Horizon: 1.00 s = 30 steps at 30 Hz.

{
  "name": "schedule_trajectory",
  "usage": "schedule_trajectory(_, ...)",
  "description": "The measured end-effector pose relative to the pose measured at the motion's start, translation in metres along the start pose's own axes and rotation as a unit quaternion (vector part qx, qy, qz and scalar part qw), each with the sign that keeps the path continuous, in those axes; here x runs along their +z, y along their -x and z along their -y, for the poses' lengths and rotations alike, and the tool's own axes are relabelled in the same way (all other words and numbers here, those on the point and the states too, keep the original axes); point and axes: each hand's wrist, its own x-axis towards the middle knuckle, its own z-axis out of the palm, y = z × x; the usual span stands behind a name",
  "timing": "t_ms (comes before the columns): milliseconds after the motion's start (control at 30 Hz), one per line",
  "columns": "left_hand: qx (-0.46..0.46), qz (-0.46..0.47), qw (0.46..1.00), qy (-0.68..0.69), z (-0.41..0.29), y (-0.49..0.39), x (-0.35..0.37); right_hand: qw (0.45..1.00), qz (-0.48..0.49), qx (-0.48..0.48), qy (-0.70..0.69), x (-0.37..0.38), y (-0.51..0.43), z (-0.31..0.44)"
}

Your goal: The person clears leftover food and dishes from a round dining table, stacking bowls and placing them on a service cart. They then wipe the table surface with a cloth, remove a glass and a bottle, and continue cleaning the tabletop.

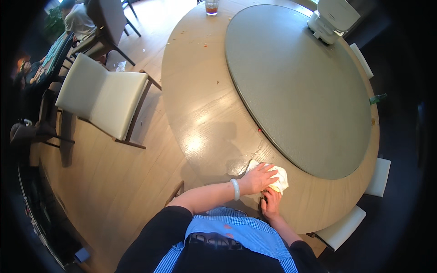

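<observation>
My left hand, with a pale bangle at the wrist, lies with fingers spread on top of a white cloth, pressing it on the wooden round table. Against the cloth's near edge is my right hand, its fingertips touching it close to the table's edge; whether they grip it is hard to see. Wet, shiny patches and droplets show on the wood beside the cloth. A large grey turntable covers the table's middle. A small red scrap lies at its rim.
A glass of reddish drink stands at the far edge, near scattered crumbs. A white device rests on the turntable. Cream chairs stand around the table. A green bottle is at right. Other people sit at far left.
</observation>
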Motion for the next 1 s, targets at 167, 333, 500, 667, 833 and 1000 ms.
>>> schedule_trajectory(167,-0.060,0.005,0.998,-0.031,0.056,-0.011,-0.034,0.996,-0.023,0.082,0.037,-0.006,0.007,0.028)
schedule_trajectory(333,-0.185,0.003,0.973,-0.139,0.127,0.007,-0.099,0.991,-0.055,0.124,0.014,0.010,-0.028,0.063)
schedule_trajectory(500,-0.270,-0.030,0.937,-0.218,0.215,0.025,-0.164,0.992,-0.071,0.105,-0.002,0.034,-0.085,0.091)
schedule_trajectory(667,-0.304,-0.050,0.915,-0.261,0.268,0.022,-0.191,0.988,-0.110,0.101,-0.026,0.048,-0.117,0.101)
schedule_trajectory(833,-0.324,-0.077,0.891,-0.310,0.324,0.014,-0.216,0.980,-0.144,0.131,-0.032,0.065,-0.141,0.111)
schedule_trajectory(1000,-0.361,-0.099,0.861,-0.344,0.390,0.011,-0.251,0.970,-0.168,0.175,-0.013,0.074,-0.167,0.121)
